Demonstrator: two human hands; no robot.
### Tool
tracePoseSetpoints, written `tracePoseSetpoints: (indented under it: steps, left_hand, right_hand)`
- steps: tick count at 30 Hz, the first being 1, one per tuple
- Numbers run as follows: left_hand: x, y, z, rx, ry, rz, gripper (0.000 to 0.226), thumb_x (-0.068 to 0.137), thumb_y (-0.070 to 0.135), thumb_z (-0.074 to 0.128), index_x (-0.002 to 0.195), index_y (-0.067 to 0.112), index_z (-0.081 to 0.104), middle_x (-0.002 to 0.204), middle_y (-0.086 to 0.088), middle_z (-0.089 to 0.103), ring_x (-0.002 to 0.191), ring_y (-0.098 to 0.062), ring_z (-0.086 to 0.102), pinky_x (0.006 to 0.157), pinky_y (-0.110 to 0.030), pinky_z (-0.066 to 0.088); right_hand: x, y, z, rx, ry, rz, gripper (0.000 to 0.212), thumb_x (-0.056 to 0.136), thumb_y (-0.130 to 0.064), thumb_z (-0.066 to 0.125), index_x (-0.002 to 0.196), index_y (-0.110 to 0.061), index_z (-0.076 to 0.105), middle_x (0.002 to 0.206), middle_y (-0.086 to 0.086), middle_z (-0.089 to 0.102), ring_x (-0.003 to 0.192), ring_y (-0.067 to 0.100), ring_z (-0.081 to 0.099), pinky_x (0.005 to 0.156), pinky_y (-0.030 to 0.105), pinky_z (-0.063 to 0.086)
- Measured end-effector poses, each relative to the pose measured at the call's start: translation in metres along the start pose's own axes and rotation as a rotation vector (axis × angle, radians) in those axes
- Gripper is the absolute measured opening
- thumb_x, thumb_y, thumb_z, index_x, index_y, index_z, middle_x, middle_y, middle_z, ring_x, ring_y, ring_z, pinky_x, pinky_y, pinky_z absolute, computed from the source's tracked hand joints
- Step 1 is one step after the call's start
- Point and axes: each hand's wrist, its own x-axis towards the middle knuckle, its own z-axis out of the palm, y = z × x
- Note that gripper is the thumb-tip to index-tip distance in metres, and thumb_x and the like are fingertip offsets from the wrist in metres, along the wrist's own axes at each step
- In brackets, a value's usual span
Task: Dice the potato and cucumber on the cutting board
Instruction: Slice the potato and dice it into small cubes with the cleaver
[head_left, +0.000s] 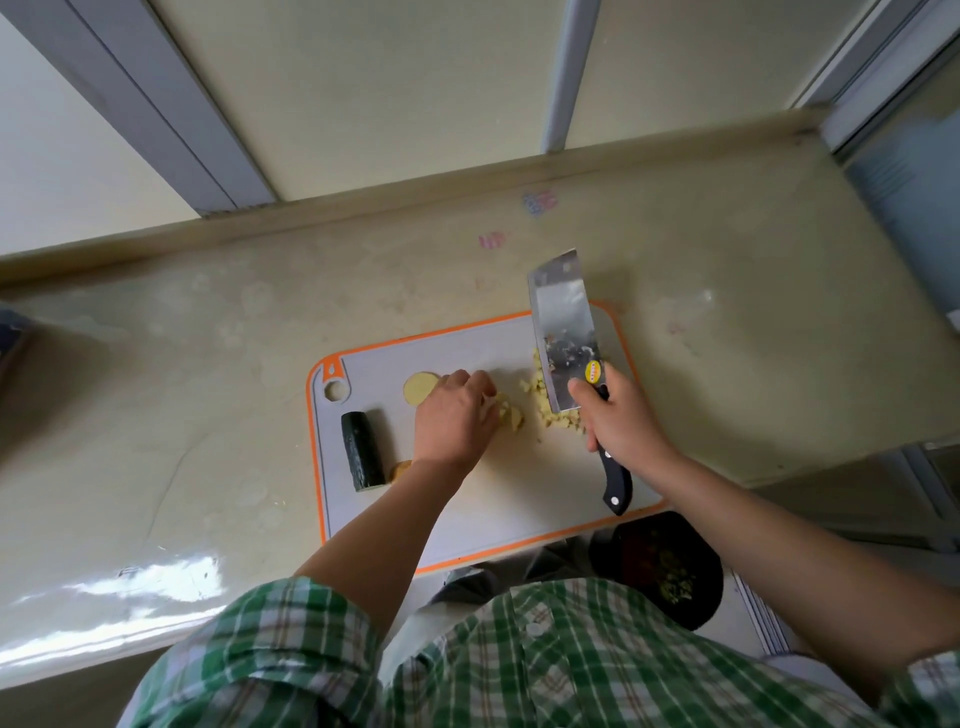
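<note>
Beside cleaver (563, 332) — potato dice (540, 391); right hand (618, 422) grips handle.

A glossy beige worktop (208, 364) spans the view, its raised back lip (363, 202) running from 9 toward 2 o'clock. Beyond it, at 12 o'clock, pale window panes (405, 78) sit between grey frames (563, 73) — soft daylight. White glare (156, 577) lies at 7 o'clock — small pink and blue marks (539, 201) at 1 o'clock. A dark round bin (623, 545) sits at 5 o'clock.
</note>
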Motion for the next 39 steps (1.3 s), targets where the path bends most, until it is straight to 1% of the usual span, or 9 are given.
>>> tracePoseSetpoints:
  steps: [4, 7, 13, 19, 22, 25, 29, 35, 39]
  left_hand:
    - [0.006, 0.015, 0.006, 0.114, -0.045, 0.114, 0.028, 0.081, 0.038, 0.066, 0.098, 0.016, 0.064, 0.095, -0.007, 0.059, 0.094, -0.029, 0.054, 0.062, -0.033, 0.041]
    - [0.008, 0.024, 0.013, 0.245, -0.082, 0.1, 0.036, 0.081, 0.046, 0.066, 0.1, 0.015, 0.064, 0.1, -0.009, 0.055, 0.1, -0.029, 0.049, 0.068, -0.035, 0.039]
    - [0.011, 0.029, 0.02, 0.299, -0.045, 0.131, 0.024, 0.081, 0.031, 0.068, 0.095, 0.012, 0.065, 0.098, -0.009, 0.056, 0.097, -0.03, 0.048, 0.069, -0.033, 0.031]
    - [0.01, 0.028, 0.015, -0.186, -0.082, -0.016, 0.009, 0.079, 0.019, 0.071, 0.084, 0.014, 0.064, 0.079, 0.0, 0.067, 0.081, -0.022, 0.056, 0.064, -0.029, 0.043]
    - [0.007, 0.025, 0.002, -0.454, 0.084, -0.224, 0.012, 0.081, 0.017, 0.072, 0.082, 0.018, 0.06, 0.071, 0.009, 0.06, 0.065, -0.008, 0.054, 0.055, -0.01, 0.038]
    - [0.004, 0.015, -0.009, -0.561, 0.219, -0.402, 0.012, 0.081, 0.015, 0.072, 0.091, 0.017, 0.065, 0.072, 0.009, 0.061, 0.065, -0.006, 0.056, 0.063, -0.015, 0.043]
    - [-0.006, -0.003, -0.013, -0.515, 0.144, -0.413, 0.012, 0.083, 0.019, 0.072, 0.095, 0.017, 0.073, 0.088, 0.001, 0.07, 0.08, -0.013, 0.063, 0.078, -0.025, 0.05]
    - [-0.01, -0.003, -0.01, -0.245, 0.06, -0.253, 0.016, 0.088, 0.019, 0.065, 0.104, 0.017, 0.071, 0.093, -0.001, 0.066, 0.081, -0.017, 0.062, 0.074, -0.028, 0.05]
    - [-0.003, 0.006, -0.009, 0.005, 0.004, -0.015, 0.024, 0.089, 0.018, 0.06, 0.11, 0.022, 0.07, 0.102, -0.004, 0.064, 0.091, -0.025, 0.061, 0.071, -0.031, 0.047]
  right_hand:
    - [-0.006, 0.011, -0.002, 0.018, -0.014, 0.02, 0.024, 0.095, -0.014, 0.049, 0.074, -0.01, 0.039, 0.055, 0.01, 0.042, 0.035, 0.019, 0.046, 0.046, 0.032, 0.041]
    - [-0.01, 0.012, -0.002, 0.012, -0.013, 0.034, 0.025, 0.095, -0.015, 0.051, 0.073, -0.01, 0.038, 0.06, 0.012, 0.042, 0.035, 0.015, 0.044, 0.041, 0.023, 0.039]
    - [-0.008, 0.01, -0.005, -0.008, -0.062, 0.028, 0.023, 0.096, -0.017, 0.05, 0.077, -0.008, 0.041, 0.065, 0.015, 0.044, 0.035, 0.011, 0.042, 0.037, 0.014, 0.036]
    - [-0.007, 0.014, -0.006, -0.034, -0.058, 0.013, 0.025, 0.096, -0.018, 0.049, 0.075, -0.01, 0.039, 0.064, 0.013, 0.044, 0.034, 0.015, 0.046, 0.038, 0.018, 0.036]
    - [-0.008, 0.016, -0.001, -0.043, -0.076, 0.027, 0.025, 0.095, -0.018, 0.049, 0.074, -0.013, 0.038, 0.059, 0.009, 0.044, 0.033, 0.016, 0.048, 0.041, 0.023, 0.04]
    - [-0.011, 0.019, 0.012, -0.062, -0.116, 0.013, 0.025, 0.094, -0.018, 0.05, 0.073, -0.013, 0.038, 0.052, 0.005, 0.043, 0.032, 0.018, 0.047, 0.04, 0.027, 0.04]
    - [-0.017, 0.018, 0.027, -0.109, -0.124, -0.016, 0.022, 0.093, -0.019, 0.05, 0.073, -0.013, 0.041, 0.051, 0.006, 0.046, 0.033, 0.019, 0.048, 0.041, 0.037, 0.047]
    - [-0.02, 0.016, 0.025, -0.105, -0.077, 0.01, 0.021, 0.093, -0.02, 0.05, 0.077, -0.008, 0.044, 0.053, 0.004, 0.044, 0.035, 0.02, 0.051, 0.047, 0.043, 0.051]
    - [-0.023, 0.021, 0.021, -0.087, -0.064, 0.02, 0.019, 0.093, -0.019, 0.051, 0.086, -0.001, 0.048, 0.059, 0.007, 0.044, 0.038, 0.017, 0.048, 0.043, 0.046, 0.051]
